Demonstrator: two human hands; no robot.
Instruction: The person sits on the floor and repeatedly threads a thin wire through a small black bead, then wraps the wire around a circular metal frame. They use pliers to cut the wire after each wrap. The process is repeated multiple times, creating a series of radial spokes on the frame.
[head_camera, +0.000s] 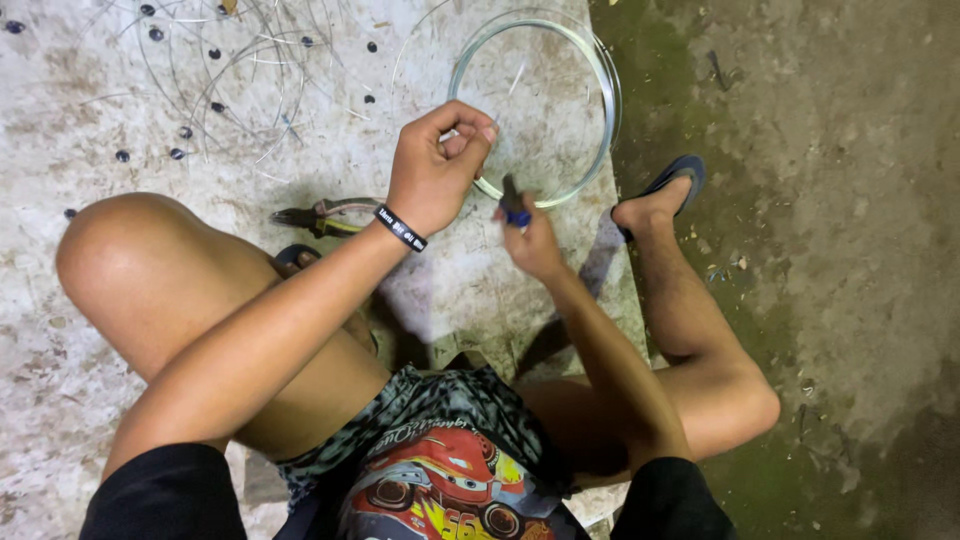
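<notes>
A coil of thin silvery wire (600, 90) forms a ring on the pale worn floor. My left hand (435, 165), with a black wristband, is closed on the ring's near edge, pinching the wire between fingers and thumb. My right hand (530, 240) sits just right of it and grips a small tool with a dark tip and blue handle (514, 205), its tip pointing at the wire close to the left hand. I am sitting with both knees bent, legs spread around the work.
Pliers with light handles (325, 215) lie on the floor left of my left wrist. Loose tangled wire (230, 75) and several small dark beads (178, 153) are scattered at the upper left. A dark sandal (680, 172) is on my right foot, on greenish concrete.
</notes>
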